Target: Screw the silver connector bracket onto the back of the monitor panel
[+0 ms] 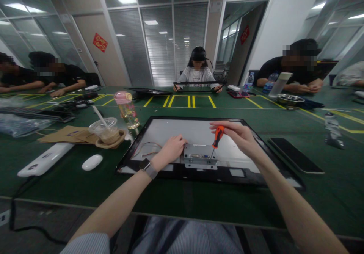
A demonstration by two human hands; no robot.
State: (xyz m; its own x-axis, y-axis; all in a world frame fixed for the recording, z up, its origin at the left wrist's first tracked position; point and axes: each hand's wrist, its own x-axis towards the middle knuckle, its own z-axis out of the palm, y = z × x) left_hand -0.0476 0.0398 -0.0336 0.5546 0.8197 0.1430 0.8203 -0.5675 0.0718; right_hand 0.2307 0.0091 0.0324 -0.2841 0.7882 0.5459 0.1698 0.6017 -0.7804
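A monitor panel [167,131] with a black frame lies on the table, its pale back facing up. On its near side sits a metal port box [196,154] with blue and white connectors. My left hand [172,149], a watch on its wrist, grips the left edge of this box; its fingertips are partly hidden. In my right hand [237,134] is an orange-and-black screwdriver [218,136], pinched near the top of its handle. It stands slightly tilted, with the tip down at the box's right end. Thin cables [148,145] lie left of my left hand.
Left of the panel are a white mouse [92,162], a white power strip [45,159], an iced drink cup [104,127] and a pink-lidded bottle [126,110]. A black phone [294,154] lies to the right. Several people sit around the green table [199,204]; one opposite holds a black frame [199,82].
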